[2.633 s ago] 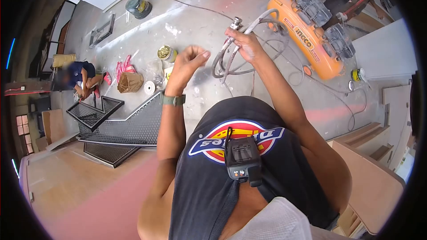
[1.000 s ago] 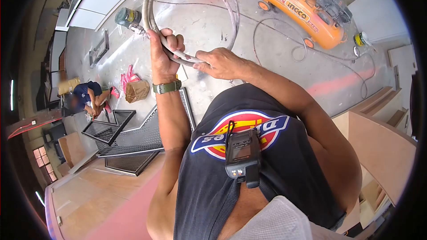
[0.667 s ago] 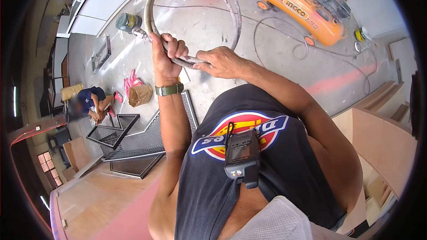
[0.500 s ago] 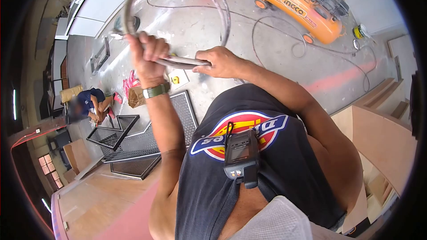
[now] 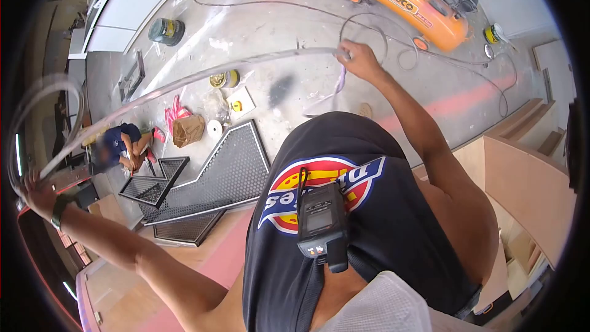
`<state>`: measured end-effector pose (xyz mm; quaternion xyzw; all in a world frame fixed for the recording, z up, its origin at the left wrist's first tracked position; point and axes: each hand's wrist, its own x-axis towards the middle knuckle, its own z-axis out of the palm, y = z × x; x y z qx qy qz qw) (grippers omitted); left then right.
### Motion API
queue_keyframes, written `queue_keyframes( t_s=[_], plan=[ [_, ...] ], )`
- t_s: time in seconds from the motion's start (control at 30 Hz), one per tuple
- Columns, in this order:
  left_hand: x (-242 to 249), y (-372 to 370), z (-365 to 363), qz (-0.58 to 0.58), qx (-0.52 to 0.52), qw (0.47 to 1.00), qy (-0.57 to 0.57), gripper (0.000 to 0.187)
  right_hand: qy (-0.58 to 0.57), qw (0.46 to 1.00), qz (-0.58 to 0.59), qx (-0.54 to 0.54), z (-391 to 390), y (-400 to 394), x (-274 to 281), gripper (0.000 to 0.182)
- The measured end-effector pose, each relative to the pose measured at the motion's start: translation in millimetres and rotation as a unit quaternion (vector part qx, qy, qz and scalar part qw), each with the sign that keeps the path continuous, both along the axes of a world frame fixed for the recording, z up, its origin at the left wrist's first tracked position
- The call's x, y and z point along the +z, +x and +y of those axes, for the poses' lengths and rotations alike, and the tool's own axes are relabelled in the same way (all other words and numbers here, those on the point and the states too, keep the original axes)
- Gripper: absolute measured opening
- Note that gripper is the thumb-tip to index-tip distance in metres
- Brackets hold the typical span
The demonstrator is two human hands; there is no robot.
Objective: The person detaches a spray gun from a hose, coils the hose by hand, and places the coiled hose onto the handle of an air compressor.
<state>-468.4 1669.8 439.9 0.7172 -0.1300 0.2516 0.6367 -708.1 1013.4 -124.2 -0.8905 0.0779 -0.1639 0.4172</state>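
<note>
- Head view: the hose (image 5: pixel 246 60) stretches lengthwise, slanting up rightward.
- It spans my left hand (image 5: pixel 40 194) and right hand (image 5: pixel 360 59), fingers curled around it.

Your left hand (image 5: pixel 39 197) holds a hose (image 5: pixel 264 58), looped just above it, that stretches across to your right hand (image 5: pixel 361 59); beyond that hand stands an orange compressor (image 5: pixel 402 1).

One wide-angle camera is looking forward and steeply down from the wearer's head; the shirt (image 5: pixel 381 221) is looming nearest, below the right fingers (image 5: pixel 349 49), the floor (image 5: pixel 276 31) is stretching away beyond them, and the left fingers (image 5: pixel 31 181) are sitting near the view's dark rim.
</note>
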Motion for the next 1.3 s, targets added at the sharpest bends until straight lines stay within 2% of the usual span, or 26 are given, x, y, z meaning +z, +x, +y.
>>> queue_keyframes(
  t_s=[0.07,0.1,0.13,0.2,0.23,0.3,0.33,0.37,0.4,0.43,0.5,0.57,0.6,0.67,0.73,0.83,0.9,0.93,0.97,1.03,1.13,1.17,1.2,1.3],
  plan=[
    [10,-5,0,-0.019,0.102,0.994,-0.033,0.028,-0.069,0.995,-0.07,0.0,-15,18,14,0.023],
    [13,-7,9,-0.031,0.109,0.994,0.012,0.025,-0.104,0.989,-0.105,0.002,-23,26,19,0.024],
    [14,-19,8,-0.042,0.117,0.991,0.058,0.023,-0.133,0.988,-0.084,-0.002,-28,31,24,0.026],
    [9,-44,-16,-0.041,0.148,0.988,0.01,0.014,-0.191,0.981,-0.035,-0.003,-35,39,30,0.032],
    [13,-40,9,-0.023,0.129,0.991,0.008,0.016,-0.176,0.984,0.04,-0.008,-39,47,31,0.035],
    [32,-30,69,0.033,-0.015,0.999,0.017,0.023,-0.143,0.972,0.189,-0.014,-39,64,30,0.044],
    [41,-28,99,0.072,-0.128,0.989,0.011,0.027,-0.146,0.964,0.222,0.03,-40,68,28,0.047],
    [45,-29,120,0.12,-0.299,0.947,-0.004,0.031,-0.15,0.953,0.254,0.073,-44,70,25,0.049],
    [47,-37,125,0.069,-0.1,0.993,0.007,0.031,-0.153,0.939,0.286,0.116,-49,72,21,0.052],
    [47,-44,130,0.017,0.103,0.994,0.019,0.032,-0.135,0.936,0.308,0.108,-54,72,15,0.053],
    [40,-55,119,0.016,0.136,0.99,0.026,0.03,-0.097,0.926,0.354,0.086,-64,63,-2,0.057],
    [30,-63,101,0.008,0.163,0.986,0.028,0.028,-0.131,0.945,0.299,0.021,-78,58,-14,0.054],
    [32,-60,118,0.023,0.141,0.989,0.04,0.031,-0.145,0.951,0.272,-0.012,-84,51,-24,0.053],
    [37,-54,159,0.043,0.129,0.989,0.056,0.036,-0.202,0.964,0.086,-0.15,-112,44,-59,0.052],
    [23,-59,152,0.041,0.191,0.98,0.049,0.041,-0.282,0.919,-0.04,-0.271,-129,39,-38,0.062],
    [6,-59,140,0.046,0.275,0.96,0.0,0.045,-0.295,0.919,0.086,-0.246,-156,20,23,0.066],
    [-8,-60,138,0.024,0.287,0.957,-0.023,0.038,-0.285,0.895,-0.002,-0.342,-202,22,2,0.053],
    [-13,-62,153,0.034,0.276,0.961,-0.016,0.034,-0.28,0.877,-0.049,-0.387,-228,22,-8,0.047],
    [-16,-59,166,0.043,0.265,0.963,-0.01,0.031,-0.244,0.897,0.013,-0.367,-249,15,-12,0.042],
    [-33,-64,134,0.047,0.263,0.963,-0.038,0.029,-0.167,0.922,0.133,-0.323,-282,5,-11,0.038],
    [-78,-54,139,0.09,0.241,0.966,-0.016,0.025,-0.049,0.943,0.259,-0.203,-271,31,-20,0.039],
    [-100,-42,146,0.117,0.238,0.964,0.005,0.027,-0.002,0.949,0.236,-0.21,-260,42,-21,0.039],
    [-128,-44,88,0.087,0.208,0.974,0.031,0.038,0.045,0.953,0.211,-0.213,-249,59,-20,0.04],
    [-198,8,60,0.214,-0.05,0.975,0.021,0.026,-0.027,0.956,0.15,-0.252,-189,105,17,0.037]
  ],
)
